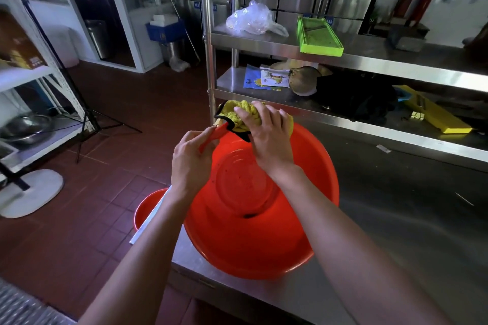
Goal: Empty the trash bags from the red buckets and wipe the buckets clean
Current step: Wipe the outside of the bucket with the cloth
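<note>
Head view: a person stands at a steel table [396, 219], both bare arms reaching forward.
Bucket: a red bucket [264, 232] sits tilted on the table's near-left corner, open mouth facing the person, no bag inside.
Left hand: the left hand [191, 163] pinches the rim at ten o'clock.
Right hand: the right hand [266, 134] curls round a yellow cloth [237, 111], pressing it on the rim at twelve o'clock.
Second bucket: another red bucket [148, 208] stands on the floor at eight o'clock, partly hidden.
Risk: the bucket overhangs the edge; hard wiping could probably push it off.
Shelf: a clear plastic bag [253, 18] lies at twelve o'clock.
</note>
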Available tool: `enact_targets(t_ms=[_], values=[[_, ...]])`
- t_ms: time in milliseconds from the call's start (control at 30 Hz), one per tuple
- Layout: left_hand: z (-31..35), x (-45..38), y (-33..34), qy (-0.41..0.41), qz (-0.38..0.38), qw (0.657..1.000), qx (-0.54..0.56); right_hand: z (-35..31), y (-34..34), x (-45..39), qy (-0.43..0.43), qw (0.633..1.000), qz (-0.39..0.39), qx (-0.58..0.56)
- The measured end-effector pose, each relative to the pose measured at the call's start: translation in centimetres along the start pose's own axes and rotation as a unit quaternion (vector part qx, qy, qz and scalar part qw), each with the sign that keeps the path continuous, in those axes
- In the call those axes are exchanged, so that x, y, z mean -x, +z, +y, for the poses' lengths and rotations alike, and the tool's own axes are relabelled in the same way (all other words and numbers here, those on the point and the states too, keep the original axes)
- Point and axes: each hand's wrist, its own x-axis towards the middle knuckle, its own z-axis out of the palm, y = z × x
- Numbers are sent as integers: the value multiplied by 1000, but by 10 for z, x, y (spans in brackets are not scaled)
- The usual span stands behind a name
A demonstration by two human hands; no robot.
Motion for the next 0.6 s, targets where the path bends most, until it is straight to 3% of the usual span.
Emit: enact_targets(t_ms=[267,467,600], values=[[-25,11,-26,-84,49,995,23,29,3,16,139,990,-8,-27],[-21,21,-30,-101,65,992,35,40,1,31,166,985,-6,-50],[-14,19,-35,-98,33,995,-6,40,-1,33,164,985,-9,-55]])
